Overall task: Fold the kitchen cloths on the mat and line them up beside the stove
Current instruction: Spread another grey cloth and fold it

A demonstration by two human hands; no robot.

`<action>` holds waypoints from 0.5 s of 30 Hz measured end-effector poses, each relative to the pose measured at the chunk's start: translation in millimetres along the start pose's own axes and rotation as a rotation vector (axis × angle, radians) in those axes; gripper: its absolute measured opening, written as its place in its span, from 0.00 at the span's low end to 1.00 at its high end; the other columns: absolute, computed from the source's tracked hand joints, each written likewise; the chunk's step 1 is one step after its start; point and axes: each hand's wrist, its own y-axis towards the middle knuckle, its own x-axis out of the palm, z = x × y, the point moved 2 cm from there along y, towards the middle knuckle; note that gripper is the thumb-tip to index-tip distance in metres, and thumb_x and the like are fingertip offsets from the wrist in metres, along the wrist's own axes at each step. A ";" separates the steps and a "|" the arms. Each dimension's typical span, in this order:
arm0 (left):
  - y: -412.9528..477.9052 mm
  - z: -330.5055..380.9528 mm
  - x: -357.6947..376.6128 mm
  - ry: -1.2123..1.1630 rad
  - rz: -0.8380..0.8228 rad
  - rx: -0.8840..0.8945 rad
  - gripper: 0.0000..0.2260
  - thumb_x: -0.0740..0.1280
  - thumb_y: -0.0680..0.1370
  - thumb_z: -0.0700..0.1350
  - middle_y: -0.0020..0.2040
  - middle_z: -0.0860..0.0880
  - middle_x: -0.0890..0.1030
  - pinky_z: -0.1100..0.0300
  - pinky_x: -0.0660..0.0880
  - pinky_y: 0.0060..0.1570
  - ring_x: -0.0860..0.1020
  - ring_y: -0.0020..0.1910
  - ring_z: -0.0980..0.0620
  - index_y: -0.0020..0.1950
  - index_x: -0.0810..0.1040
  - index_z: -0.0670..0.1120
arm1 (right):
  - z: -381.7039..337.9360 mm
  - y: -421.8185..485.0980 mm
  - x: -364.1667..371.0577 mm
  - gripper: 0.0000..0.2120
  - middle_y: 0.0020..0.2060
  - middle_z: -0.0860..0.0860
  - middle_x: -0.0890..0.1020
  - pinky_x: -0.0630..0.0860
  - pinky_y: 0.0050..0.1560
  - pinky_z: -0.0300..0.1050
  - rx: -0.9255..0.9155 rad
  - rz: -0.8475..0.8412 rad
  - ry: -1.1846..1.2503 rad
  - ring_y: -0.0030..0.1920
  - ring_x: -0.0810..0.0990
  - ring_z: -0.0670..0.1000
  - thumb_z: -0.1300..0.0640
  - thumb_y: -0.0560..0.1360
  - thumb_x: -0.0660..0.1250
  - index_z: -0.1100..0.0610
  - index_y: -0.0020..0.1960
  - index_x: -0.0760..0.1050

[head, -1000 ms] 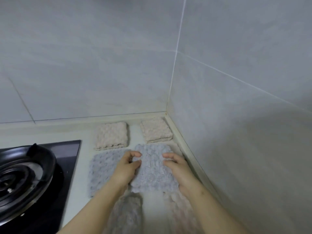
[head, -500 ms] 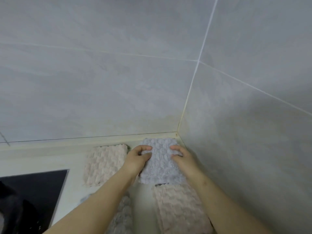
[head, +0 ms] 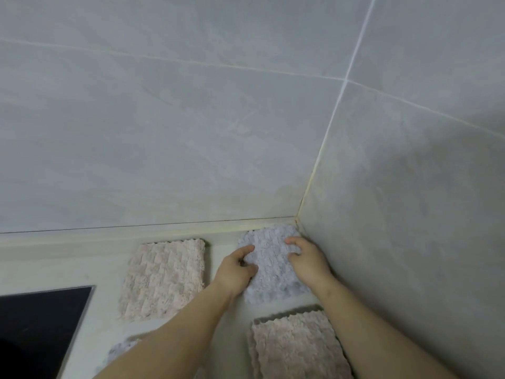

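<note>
grey and nubbly, a folded grey cloth (head: pixel 270 272) lies flat on the pale counter (head: pixel 68 269) between the two hands, its far edge pushed up to the foot of the tiled walls (head: pixel 191 132), right where they meet in a corner.

the left hand (head: pixel 235 272) is at the cloth's left edge. its thumb is stretched up onto the top face and its fingers are curled in just below, so the edge looks pinched between them. the right hand (head: pixel 308 262) is on the opposite edge, hard against the side wall, with bent fingers pressing down into the pile and partly wrapped round the border. how far those fingers reach underneath cannot be told. both hands are partly closed on this one cloth and hold nothing else.

a folded pink cloth (head: pixel 164 277) lies flat just outside the left hand, apart from the grey one with a strip of bare counter between them. beyond it, further out from the left hand and nearer the person, the black glass of the stove (head: pixel 41 324) fills the lower corner of the view.

a second pink cloth (head: pixel 295 348), also folded, lies below the right wrist on the near side of the grey cloth, with a narrow gap between them. the right forearm hides its outer edge.

a second grey cloth (head: pixel 120 348) peeks out under the left forearm, mostly covered, so its shape cannot be made out.
</note>
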 end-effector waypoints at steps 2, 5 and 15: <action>1.0 5.5 1.9 0.016 0.029 0.056 0.20 0.63 0.77 0.34 0.45 0.46 0.80 0.59 0.77 0.38 0.79 0.34 0.56 0.68 0.71 0.46 | -2.2 2.5 -2.0 0.18 0.54 0.49 0.75 0.76 0.48 0.42 -0.016 0.044 -0.006 0.49 0.78 0.53 0.67 0.77 0.56 0.51 0.62 0.74; 6.7 8.7 7.3 0.021 0.032 0.106 0.19 0.64 0.77 0.35 0.31 0.51 0.70 0.66 0.69 0.26 0.68 0.20 0.61 0.67 0.71 0.48 | -3.9 2.7 -3.5 0.19 0.59 0.54 0.78 0.76 0.50 0.45 -0.040 0.077 -0.087 0.49 0.78 0.54 0.64 0.77 0.56 0.53 0.65 0.72; 14.6 -4.1 11.6 0.517 0.159 0.127 0.29 0.66 0.74 0.44 0.63 0.45 0.71 0.53 0.71 0.60 0.74 0.57 0.44 0.73 0.60 0.52 | -2.4 -2.8 11.5 0.23 0.59 0.56 0.79 0.78 0.45 0.47 -0.399 0.233 -0.792 0.53 0.81 0.58 0.59 0.54 0.77 0.55 0.49 0.81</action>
